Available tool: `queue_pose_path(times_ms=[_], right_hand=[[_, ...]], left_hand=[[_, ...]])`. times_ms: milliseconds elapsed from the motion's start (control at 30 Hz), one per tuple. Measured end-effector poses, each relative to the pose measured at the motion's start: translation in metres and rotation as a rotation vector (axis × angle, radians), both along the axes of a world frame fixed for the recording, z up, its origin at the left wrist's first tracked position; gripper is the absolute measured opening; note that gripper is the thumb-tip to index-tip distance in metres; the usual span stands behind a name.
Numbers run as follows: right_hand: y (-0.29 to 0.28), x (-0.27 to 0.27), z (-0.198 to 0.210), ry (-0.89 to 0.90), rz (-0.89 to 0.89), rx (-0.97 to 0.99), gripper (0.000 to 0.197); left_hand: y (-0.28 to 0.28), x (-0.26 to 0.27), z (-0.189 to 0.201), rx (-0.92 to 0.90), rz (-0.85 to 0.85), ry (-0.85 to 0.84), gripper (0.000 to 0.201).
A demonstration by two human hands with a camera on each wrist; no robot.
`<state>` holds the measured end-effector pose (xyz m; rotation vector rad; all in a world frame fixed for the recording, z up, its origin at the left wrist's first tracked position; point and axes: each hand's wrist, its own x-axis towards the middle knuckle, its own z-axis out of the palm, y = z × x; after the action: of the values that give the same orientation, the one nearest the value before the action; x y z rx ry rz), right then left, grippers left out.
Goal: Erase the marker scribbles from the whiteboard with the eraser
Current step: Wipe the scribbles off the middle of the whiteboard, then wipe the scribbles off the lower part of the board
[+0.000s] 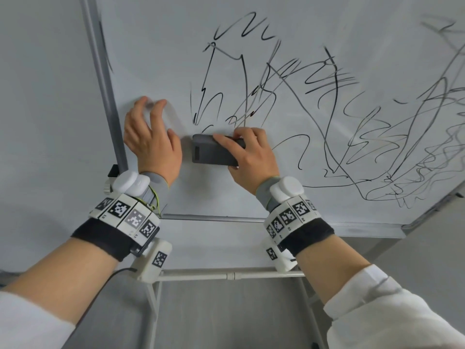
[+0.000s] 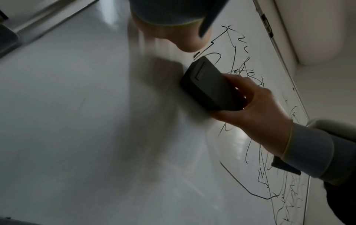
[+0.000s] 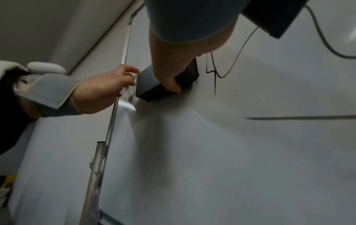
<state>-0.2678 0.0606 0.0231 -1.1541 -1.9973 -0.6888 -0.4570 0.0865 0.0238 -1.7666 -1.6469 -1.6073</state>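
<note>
A dark grey eraser [image 1: 211, 151] [image 2: 208, 85] [image 3: 152, 85] lies flat against the whiteboard [image 1: 161, 59] near its lower left. My right hand [image 1: 249, 152] [image 3: 171, 76] grips it, fingers along the top edge and thumb under it. Black marker scribbles [image 1: 327, 109] [image 2: 250, 94] cover the board from just above the eraser out to the right. My left hand [image 1: 151, 132] [image 3: 108, 89] rests with spread fingers on the board, just left of the eraser, by the left frame. Its fingertips are blurred.
The board's grey metal frame [image 1: 105, 79] runs up the left side and its ledge [image 1: 251, 220] along the bottom. Below is a white tubular stand [image 1: 226, 274]. A pale wall [image 1: 45, 96] lies to the left of the board.
</note>
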Motion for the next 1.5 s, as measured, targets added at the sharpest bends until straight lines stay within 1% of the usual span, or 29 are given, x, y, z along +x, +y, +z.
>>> queue_pose_path(times_ms=[133, 200, 300, 433, 500, 567, 667, 767, 1000, 1100, 1233, 1300, 1367, 1500], right_hand=[[0.004, -0.001, 0.025, 0.108, -0.034, 0.060, 0.057], [0.006, -0.002, 0.031, 0.140, -0.041, 0.070, 0.057], [0.006, -0.004, 0.023, 0.106, -0.024, 0.065, 0.058], [0.004, -0.004, -0.001, -0.018, 0.008, 0.015, 0.055], [0.004, -0.004, 0.000, -0.047, 0.010, -0.007, 0.056], [0.005, -0.005, 0.009, -0.028, -0.004, -0.002, 0.056], [0.009, -0.007, 0.027, 0.060, -0.033, 0.033, 0.059], [0.013, -0.009, 0.033, 0.088, -0.057, 0.062, 0.060], [0.011, -0.010, 0.008, -0.026, -0.007, 0.000, 0.056], [0.012, -0.007, 0.015, -0.037, -0.008, 0.021, 0.057], [0.017, -0.008, 0.041, 0.073, -0.027, 0.121, 0.055], [0.019, -0.010, 0.049, 0.076, -0.027, 0.152, 0.056], [0.020, -0.012, 0.046, 0.042, -0.010, 0.149, 0.055], [0.017, -0.014, 0.029, -0.037, 0.024, 0.082, 0.053]], left_hand=[[0.003, -0.005, 0.005, 0.017, -0.004, 0.021, 0.055], [0.005, -0.005, 0.009, 0.028, -0.004, 0.019, 0.056], [0.007, -0.006, 0.014, 0.033, -0.007, 0.004, 0.055], [0.007, -0.007, 0.016, 0.032, 0.000, 0.010, 0.054], [0.008, -0.007, 0.017, 0.029, 0.001, 0.015, 0.054], [0.009, -0.008, 0.019, 0.028, -0.003, 0.014, 0.054], [0.010, -0.008, 0.020, 0.029, -0.009, 0.019, 0.051], [0.012, -0.008, 0.020, 0.029, -0.015, 0.016, 0.048], [0.014, -0.006, 0.022, 0.032, -0.029, -0.008, 0.046], [0.015, -0.007, 0.022, 0.036, -0.036, -0.008, 0.045], [0.018, -0.007, 0.022, 0.040, -0.041, -0.010, 0.043], [0.018, -0.006, 0.023, 0.042, -0.040, -0.019, 0.043], [0.019, -0.006, 0.024, 0.040, -0.037, -0.026, 0.043], [0.018, -0.005, 0.027, 0.048, -0.029, -0.008, 0.044]])
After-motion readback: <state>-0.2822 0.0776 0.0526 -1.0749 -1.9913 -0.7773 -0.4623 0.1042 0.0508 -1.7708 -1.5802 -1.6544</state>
